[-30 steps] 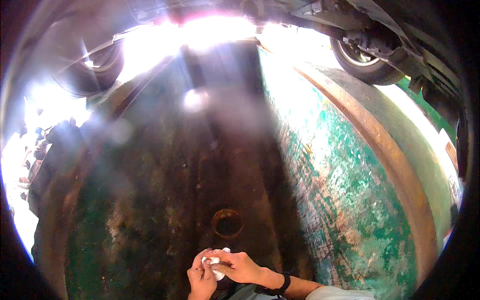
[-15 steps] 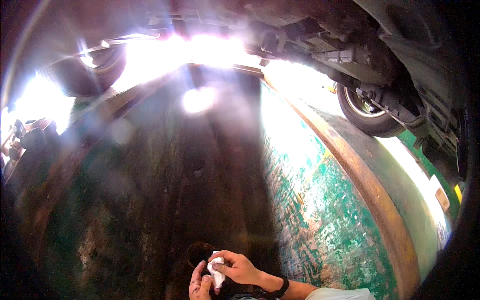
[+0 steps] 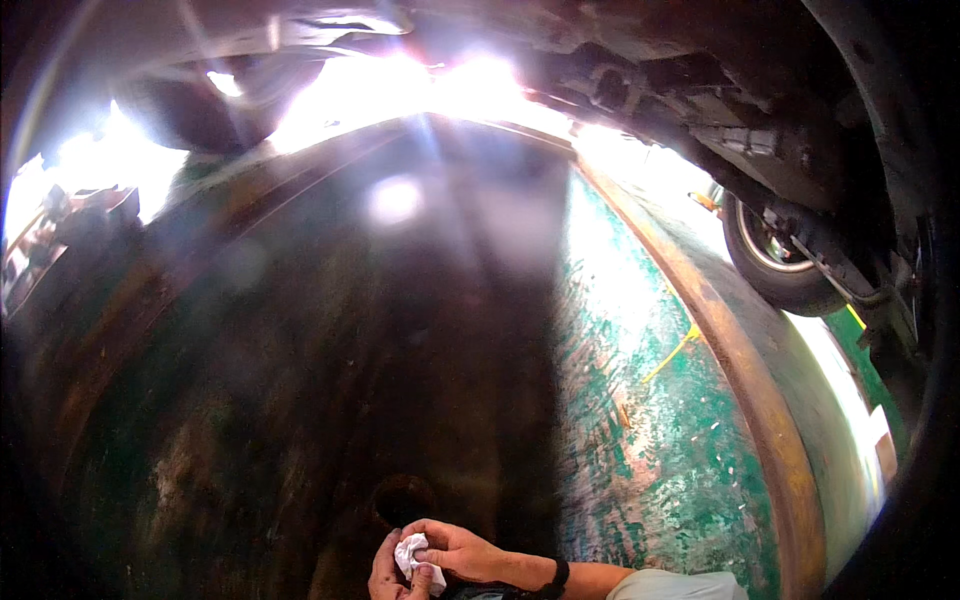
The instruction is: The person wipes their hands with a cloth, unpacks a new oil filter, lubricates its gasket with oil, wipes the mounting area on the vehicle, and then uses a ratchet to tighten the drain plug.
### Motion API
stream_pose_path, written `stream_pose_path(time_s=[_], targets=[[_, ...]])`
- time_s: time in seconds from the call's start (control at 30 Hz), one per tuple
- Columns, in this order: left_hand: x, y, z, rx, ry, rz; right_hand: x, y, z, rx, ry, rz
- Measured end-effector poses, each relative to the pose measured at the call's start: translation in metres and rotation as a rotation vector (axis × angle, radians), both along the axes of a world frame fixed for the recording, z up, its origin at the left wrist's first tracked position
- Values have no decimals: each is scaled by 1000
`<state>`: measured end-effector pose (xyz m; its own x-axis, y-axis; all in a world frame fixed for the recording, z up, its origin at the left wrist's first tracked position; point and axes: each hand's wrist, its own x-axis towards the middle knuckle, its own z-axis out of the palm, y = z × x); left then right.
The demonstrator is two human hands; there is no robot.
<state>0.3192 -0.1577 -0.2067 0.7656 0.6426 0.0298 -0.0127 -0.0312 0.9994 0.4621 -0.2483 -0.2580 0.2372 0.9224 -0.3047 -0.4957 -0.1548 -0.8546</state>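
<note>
A crumpled white cloth or tissue (image 3: pixel 408 552) is between my two hands at the lower edge of the view. My right hand (image 3: pixel 455 552), with a dark band on its wrist, has its fingers closed on the wad from the right. From the left, my left hand (image 3: pixel 386 574) grips the same wad, its thumb pressed against it. Dark smudges show on the fingers. Part of the left hand is cut off by the lower edge.
Overhead hangs a vehicle's dark underbody (image 3: pixel 740 110), with a wheel (image 3: pixel 770 255) at right and another tyre (image 3: pixel 215 110) at left. Below is a pit with worn green walls (image 3: pixel 650 440) and a rusty metal edge (image 3: pixel 735 360). A dark round object (image 3: pixel 404 497) lies beyond my hands.
My hands have moved slightly left and down and drawn closer together around the white wad. The view has shifted, so the wheel at right appears farther right and lower.
</note>
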Motion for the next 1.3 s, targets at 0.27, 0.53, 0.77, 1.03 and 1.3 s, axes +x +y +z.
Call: stream_pose_path(time_s=[0.27,0.53,0.77,1.03,1.3], targets=[[-56,12,-3,375,-10,157,-60,30,26,-35,39,-8],[-142,31,6,383,-12,416,-134,74,46,16,-342,225],[-226,51,9,460,-62,497,-213,108,50,127,116,385],[-301,65,12,365,-108,708,-297,143,77,259,-240,762],[-357,90,5,297,-82,969,-347,151,82,335,-52,895]])
